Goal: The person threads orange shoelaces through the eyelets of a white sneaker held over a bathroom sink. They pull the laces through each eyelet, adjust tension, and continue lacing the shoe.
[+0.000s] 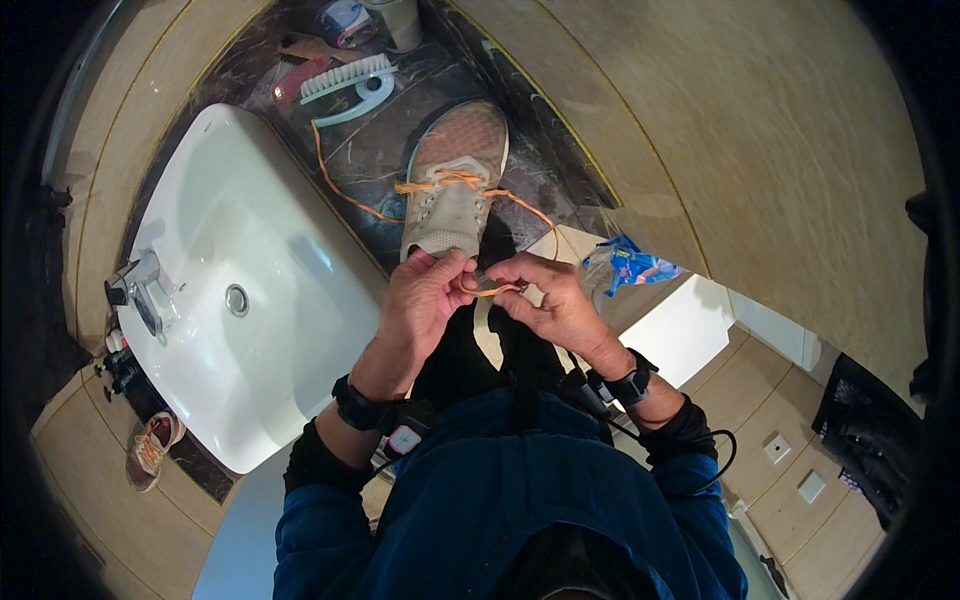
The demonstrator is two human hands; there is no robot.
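Between my two hands runs a short stretch of an orange shoelace (491,291). My left hand (431,289) pinches one part of it between thumb and fingers, just in front of the shoe's heel opening. My right hand (544,296) grips another part a little to the right. The lace belongs to a beige sneaker (457,161) standing on the dark marble counter (360,165), toe pointing away from me. Orange lacing crosses only the upper part near the toe. One long loose length trails left toward the brush, another leads right toward my right hand.
A white scrub brush with a pale blue handle (352,112) lies beyond the shoe, by a red brush (300,79) and a cup (397,26). Left is a white sink (247,247) with a chrome faucet (142,289). Another sneaker (154,450) sits lower left; a blue plastic packet (634,266) lies right.
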